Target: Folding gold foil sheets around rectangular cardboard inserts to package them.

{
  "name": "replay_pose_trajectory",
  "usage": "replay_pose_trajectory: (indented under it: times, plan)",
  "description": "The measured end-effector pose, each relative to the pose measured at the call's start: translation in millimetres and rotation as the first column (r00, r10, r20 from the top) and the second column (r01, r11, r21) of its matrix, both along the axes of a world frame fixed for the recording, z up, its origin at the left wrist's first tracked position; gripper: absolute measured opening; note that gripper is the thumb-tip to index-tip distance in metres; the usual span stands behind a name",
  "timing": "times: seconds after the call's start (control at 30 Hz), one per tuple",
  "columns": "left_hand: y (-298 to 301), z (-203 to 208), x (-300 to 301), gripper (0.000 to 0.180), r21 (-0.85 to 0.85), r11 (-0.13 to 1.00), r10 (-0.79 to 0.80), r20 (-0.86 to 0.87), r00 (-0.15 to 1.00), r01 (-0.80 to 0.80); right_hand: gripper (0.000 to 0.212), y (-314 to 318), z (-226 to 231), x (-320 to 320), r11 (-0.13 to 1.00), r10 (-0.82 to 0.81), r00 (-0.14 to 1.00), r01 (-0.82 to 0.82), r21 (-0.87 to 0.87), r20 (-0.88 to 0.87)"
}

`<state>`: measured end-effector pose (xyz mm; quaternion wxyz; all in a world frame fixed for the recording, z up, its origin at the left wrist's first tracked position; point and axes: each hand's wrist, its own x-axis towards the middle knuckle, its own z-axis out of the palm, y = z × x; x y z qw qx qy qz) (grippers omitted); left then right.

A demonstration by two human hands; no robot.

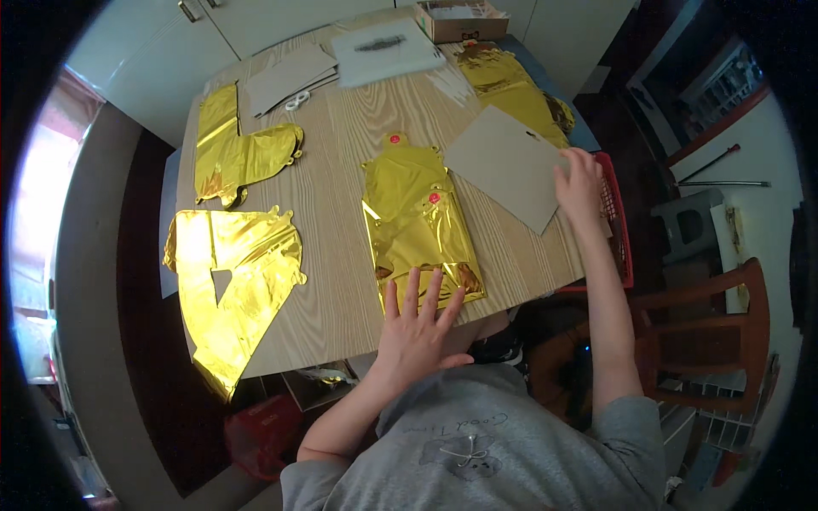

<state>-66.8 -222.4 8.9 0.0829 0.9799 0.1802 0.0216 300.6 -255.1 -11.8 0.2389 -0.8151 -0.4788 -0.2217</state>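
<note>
My left hand (417, 328) lies with fingers spread over the near end of a flat gold foil balloon (413, 226), which is folded into a long shape with two small red round stickers. My right hand (581, 183) grips the right corner of a grey cardboard sheet (503, 162), thumb on its near side and fingers over the far side. The sheet slants beside the folded balloon; whether it touches the table cannot be told. At the left, two more uninflated gold foil balloons lie flat: an angled one (243, 153) and, nearer, one with a triangular hole (243, 281).
Grey cardboard sheets (294, 77), white scissors (297, 101) and a pack in clear plastic (383, 51) lie at the back. A cardboard box (463, 21) stands beyond more gold foil (515, 94). A red basket (615, 226) hugs the right edge, near a wooden chair (707, 332).
</note>
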Motion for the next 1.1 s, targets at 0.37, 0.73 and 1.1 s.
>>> replay_pose_trajectory:
  times: [0.37, 0.73, 1.1]
  plan:
    - [0.4, 1.2, 1.5, 0.106, -0.001, 1.0, 0.001, -0.025, 1.0, -0.001, 0.055, 18.0, 18.7, -147.3, 0.909, 0.314, 0.797, -0.41, -0.08, -0.516]
    - [0.2, 0.8, 1.3, 0.105, -0.001, 1.0, 0.0, -0.016, 1.0, 0.0, 0.047, 18.7, 8.0, -151.8, 0.903, 0.359, 0.755, -0.429, 0.001, -0.549]
    - [0.1, 0.9, 2.2, 0.106, -0.002, 1.0, -0.002, -0.033, 0.999, 0.002, 0.041, 16.9, 2.6, -159.0, 0.903, 0.357, 0.744, -0.43, 0.004, -0.565]
